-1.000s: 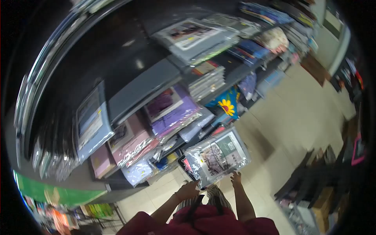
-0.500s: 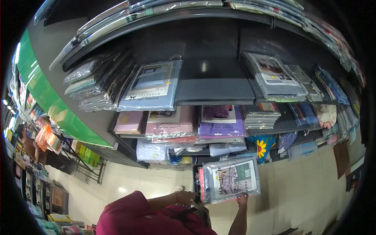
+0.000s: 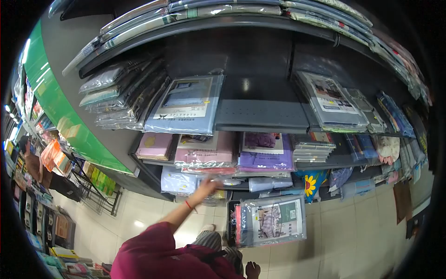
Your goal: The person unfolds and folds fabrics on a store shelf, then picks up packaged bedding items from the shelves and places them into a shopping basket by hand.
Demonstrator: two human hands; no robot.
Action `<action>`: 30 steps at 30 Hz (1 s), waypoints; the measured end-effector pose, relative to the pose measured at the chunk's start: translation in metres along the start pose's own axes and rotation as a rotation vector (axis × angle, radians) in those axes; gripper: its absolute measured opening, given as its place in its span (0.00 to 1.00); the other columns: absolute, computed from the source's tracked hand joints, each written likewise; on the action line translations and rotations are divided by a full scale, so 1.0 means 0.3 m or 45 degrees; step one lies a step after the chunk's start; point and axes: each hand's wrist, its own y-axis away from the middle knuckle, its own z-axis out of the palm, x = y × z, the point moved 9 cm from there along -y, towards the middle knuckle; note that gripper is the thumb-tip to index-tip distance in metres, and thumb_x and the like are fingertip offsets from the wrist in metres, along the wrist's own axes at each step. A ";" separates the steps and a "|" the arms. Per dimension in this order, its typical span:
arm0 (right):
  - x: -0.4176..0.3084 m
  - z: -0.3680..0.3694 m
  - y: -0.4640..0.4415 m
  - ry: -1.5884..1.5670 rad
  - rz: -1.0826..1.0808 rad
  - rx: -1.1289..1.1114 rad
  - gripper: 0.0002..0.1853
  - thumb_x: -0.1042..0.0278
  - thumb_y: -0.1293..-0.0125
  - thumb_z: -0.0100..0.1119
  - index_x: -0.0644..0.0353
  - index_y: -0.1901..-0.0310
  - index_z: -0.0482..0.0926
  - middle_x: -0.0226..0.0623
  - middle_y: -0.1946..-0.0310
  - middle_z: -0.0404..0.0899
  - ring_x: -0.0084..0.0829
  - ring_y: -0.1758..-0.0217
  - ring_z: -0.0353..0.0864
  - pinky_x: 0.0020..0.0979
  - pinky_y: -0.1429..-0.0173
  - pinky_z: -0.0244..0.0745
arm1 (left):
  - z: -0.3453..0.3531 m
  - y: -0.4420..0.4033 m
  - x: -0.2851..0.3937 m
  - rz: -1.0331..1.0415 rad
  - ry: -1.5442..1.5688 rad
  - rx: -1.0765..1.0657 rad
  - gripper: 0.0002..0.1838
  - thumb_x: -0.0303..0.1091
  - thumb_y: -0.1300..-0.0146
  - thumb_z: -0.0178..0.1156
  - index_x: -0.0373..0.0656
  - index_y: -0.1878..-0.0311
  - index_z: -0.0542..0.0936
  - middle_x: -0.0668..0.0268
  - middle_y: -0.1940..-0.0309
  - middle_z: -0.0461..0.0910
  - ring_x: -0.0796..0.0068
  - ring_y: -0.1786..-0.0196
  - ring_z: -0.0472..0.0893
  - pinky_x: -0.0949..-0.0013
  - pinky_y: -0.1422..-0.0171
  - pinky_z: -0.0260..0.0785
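My left hand point(image 3: 211, 186), a red band at its wrist, is stretched forward in front of the lower shelves. It is blurred and its fingers cannot be made out; pink packaged bedding point(image 3: 209, 156) and a pale blue-white package point(image 3: 179, 181) are nearby. At the bottom, my right hand point(image 3: 252, 269) is dark and small, its finger pose unclear, apart from the packages. A clear-wrapped grey bedding package point(image 3: 274, 221) with a picture card lies over a dark basket point(image 3: 231, 221), with red-pink packaging showing at its left edge. Neither hand touches this package.
Dark shelves point(image 3: 260, 111) hold a blue bedding package point(image 3: 181, 104), a purple one point(image 3: 265, 153) and other wrapped stacks. A sunflower-print item point(image 3: 310, 183) hangs low on the right. Another person point(image 3: 35, 162) stands at far left near a wire rack point(image 3: 100, 195). The floor is tiled.
My left hand has left the basket side and swung forward and up to the lower shelves. My right hand has let go of the grey bedding package and moved down and left.
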 end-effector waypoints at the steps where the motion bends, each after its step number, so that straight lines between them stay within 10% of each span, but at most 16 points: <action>1: 0.014 -0.036 0.006 0.013 0.010 0.002 0.21 0.64 0.40 0.42 0.67 0.46 0.63 0.52 0.52 0.68 0.47 0.52 0.70 0.42 0.50 0.69 | -0.116 -0.135 -0.020 0.136 0.119 -0.099 0.29 0.41 0.40 0.51 0.38 0.38 0.58 0.63 0.57 0.77 0.73 0.57 0.76 0.69 0.54 0.68; 4: 0.002 -0.088 0.003 0.129 -0.031 0.099 0.23 0.64 0.38 0.40 0.68 0.44 0.61 0.53 0.51 0.68 0.47 0.52 0.70 0.40 0.50 0.70 | -0.302 -0.138 0.358 0.233 0.724 0.280 0.29 0.59 0.39 0.43 0.44 0.47 0.68 0.60 0.56 0.76 0.68 0.57 0.76 0.67 0.53 0.65; 5: -0.062 -0.014 0.028 0.785 -0.348 -0.133 0.22 0.65 0.38 0.40 0.67 0.44 0.61 0.54 0.51 0.69 0.47 0.55 0.72 0.38 0.53 0.71 | -0.337 -0.154 0.398 0.170 0.852 0.208 0.26 0.59 0.39 0.43 0.48 0.49 0.69 0.61 0.58 0.77 0.68 0.57 0.77 0.67 0.53 0.65; 11: -0.194 0.268 0.185 0.323 -0.331 -0.015 0.21 0.65 0.38 0.44 0.69 0.47 0.63 0.54 0.60 0.72 0.44 0.61 0.75 0.33 0.64 0.74 | -0.429 -0.293 0.341 -0.064 0.750 0.181 0.31 0.62 0.43 0.47 0.42 0.51 0.70 0.61 0.60 0.77 0.72 0.61 0.77 0.70 0.56 0.62; 16: -0.144 0.584 0.304 0.548 -0.334 -0.196 0.22 0.62 0.39 0.48 0.66 0.47 0.62 0.49 0.57 0.72 0.42 0.59 0.76 0.35 0.59 0.74 | -0.477 -0.218 0.360 -0.010 0.548 0.308 0.25 0.53 0.39 0.46 0.37 0.59 0.74 0.61 0.76 0.77 0.72 0.69 0.76 0.71 0.55 0.64; 22: 0.122 1.222 0.629 0.908 -0.318 -1.137 0.22 0.57 0.35 0.44 0.63 0.46 0.63 0.48 0.52 0.71 0.44 0.48 0.71 0.42 0.44 0.68 | -0.334 0.130 0.383 -0.138 0.154 0.027 0.26 0.50 0.34 0.39 0.35 0.67 0.77 0.59 0.73 0.80 0.71 0.66 0.79 0.71 0.55 0.67; 25: 0.221 1.578 0.872 0.927 -0.081 -1.214 0.27 0.51 0.34 0.40 0.64 0.42 0.60 0.44 0.45 0.68 0.42 0.45 0.70 0.40 0.41 0.65 | -0.303 0.243 0.334 -0.037 0.309 -0.135 0.19 0.42 0.33 0.42 0.34 0.65 0.75 0.62 0.72 0.79 0.74 0.68 0.77 0.71 0.56 0.67; 30: 0.211 1.973 1.145 0.821 -0.426 -1.293 0.26 0.53 0.33 0.39 0.62 0.40 0.59 0.39 0.41 0.63 0.31 0.39 0.63 0.34 0.37 0.58 | -0.330 0.369 0.302 -0.146 0.346 -0.349 0.15 0.36 0.33 0.43 0.32 0.61 0.74 0.62 0.70 0.78 0.74 0.65 0.76 0.71 0.55 0.67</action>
